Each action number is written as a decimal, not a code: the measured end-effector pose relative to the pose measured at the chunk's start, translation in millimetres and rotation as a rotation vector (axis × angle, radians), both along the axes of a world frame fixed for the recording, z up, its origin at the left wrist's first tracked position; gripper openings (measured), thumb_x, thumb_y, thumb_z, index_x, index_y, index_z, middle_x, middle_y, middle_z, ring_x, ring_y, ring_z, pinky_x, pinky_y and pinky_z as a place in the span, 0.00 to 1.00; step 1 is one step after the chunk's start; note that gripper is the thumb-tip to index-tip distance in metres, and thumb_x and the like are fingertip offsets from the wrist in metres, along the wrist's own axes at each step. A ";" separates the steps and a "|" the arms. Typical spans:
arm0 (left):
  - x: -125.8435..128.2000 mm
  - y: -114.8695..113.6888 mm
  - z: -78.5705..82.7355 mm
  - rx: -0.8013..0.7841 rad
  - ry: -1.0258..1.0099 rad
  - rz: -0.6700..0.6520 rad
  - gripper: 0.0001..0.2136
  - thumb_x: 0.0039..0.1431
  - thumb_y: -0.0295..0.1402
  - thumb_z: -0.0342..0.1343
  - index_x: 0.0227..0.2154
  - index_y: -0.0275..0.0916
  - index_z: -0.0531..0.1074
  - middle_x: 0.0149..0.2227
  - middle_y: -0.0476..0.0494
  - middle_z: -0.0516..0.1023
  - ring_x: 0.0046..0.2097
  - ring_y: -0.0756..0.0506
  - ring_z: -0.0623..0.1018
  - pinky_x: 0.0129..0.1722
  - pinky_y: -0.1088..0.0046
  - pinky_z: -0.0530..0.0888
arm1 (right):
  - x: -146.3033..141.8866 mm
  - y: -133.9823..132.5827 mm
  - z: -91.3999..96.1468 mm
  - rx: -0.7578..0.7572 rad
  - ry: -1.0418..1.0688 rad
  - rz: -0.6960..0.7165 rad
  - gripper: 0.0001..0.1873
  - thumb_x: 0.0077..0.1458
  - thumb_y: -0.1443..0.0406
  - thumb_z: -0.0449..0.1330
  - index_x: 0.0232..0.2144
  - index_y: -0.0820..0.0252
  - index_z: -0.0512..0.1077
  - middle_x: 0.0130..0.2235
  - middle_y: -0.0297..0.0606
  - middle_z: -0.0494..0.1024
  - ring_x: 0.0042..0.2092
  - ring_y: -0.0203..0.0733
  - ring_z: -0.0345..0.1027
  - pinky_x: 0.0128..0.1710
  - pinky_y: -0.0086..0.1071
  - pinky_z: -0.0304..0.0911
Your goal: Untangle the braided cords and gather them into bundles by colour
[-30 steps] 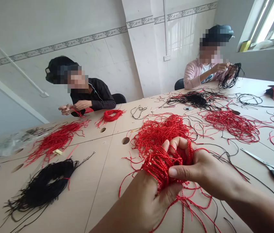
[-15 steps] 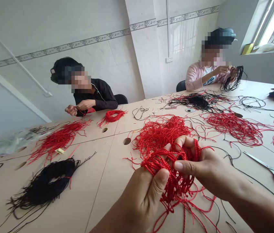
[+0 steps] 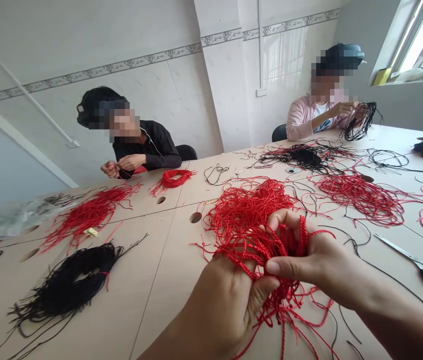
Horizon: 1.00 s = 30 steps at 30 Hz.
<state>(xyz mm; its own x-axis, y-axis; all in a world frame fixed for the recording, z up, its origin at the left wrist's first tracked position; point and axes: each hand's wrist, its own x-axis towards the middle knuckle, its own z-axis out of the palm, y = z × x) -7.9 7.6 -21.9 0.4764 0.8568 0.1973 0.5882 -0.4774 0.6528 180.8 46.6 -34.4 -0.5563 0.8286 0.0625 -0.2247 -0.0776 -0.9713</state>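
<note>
Basically, the bundle of twisted red cords (image 3: 241, 247) is up in both hands, above the near part of the table (image 3: 170, 305). The left hand (image 3: 230, 295) is grasping it, cords draped over its fingers, and the right hand (image 3: 312, 257) grips the bundle's right side between thumb and curled fingers. Loose ends hang below. Just behind sits a tangled red pile (image 3: 252, 200), with a second red heap (image 3: 363, 197) to its right. The scissors (image 3: 421, 265) lie at the right edge, and a black cord coil (image 3: 61, 287) with a red tie lies well off to the left. Across the table, a person in a black jacket (image 3: 161, 142) fingers something red, and a person in pink (image 3: 297, 120) holds black cords (image 3: 359, 122)
</note>
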 end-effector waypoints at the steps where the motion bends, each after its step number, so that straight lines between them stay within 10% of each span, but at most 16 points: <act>1: 1.8 1.0 0.9 0.013 0.020 -0.002 0.14 0.66 0.35 0.49 0.51 0.41 0.73 0.49 0.41 0.79 0.50 0.38 0.76 0.53 0.62 0.68 | -1.5 -1.4 1.2 -0.004 -0.005 -0.001 0.22 0.50 0.62 0.70 0.38 0.56 0.60 0.29 0.25 0.70 0.28 0.28 0.62 0.27 0.22 0.60; 18: 5.9 11.1 -23.4 -0.747 -0.828 0.016 0.13 0.63 0.44 0.54 0.31 0.38 0.72 0.32 0.46 0.78 0.36 0.47 0.76 0.38 0.71 0.72 | -6.3 9.0 -8.8 -0.139 0.150 0.044 0.18 0.59 0.53 0.61 0.42 0.55 0.61 0.28 0.29 0.69 0.27 0.35 0.68 0.28 0.31 0.66; 30: 7.2 4.8 -11.3 -0.243 0.178 0.080 0.18 0.68 0.36 0.41 0.27 0.40 0.72 0.24 0.48 0.75 0.23 0.48 0.68 0.24 0.72 0.60 | -23.7 2.6 -11.5 -0.266 -0.018 0.056 0.37 0.40 0.55 0.74 0.47 0.56 0.59 0.30 0.26 0.70 0.30 0.31 0.63 0.33 0.27 0.60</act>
<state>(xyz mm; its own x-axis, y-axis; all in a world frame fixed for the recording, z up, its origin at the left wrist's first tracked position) -0.7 12.5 -33.2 0.4142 0.9048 -0.0985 0.7329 -0.2674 0.6256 157.2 49.2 -45.9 -0.6007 0.7825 -0.1638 -0.1954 -0.3425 -0.9190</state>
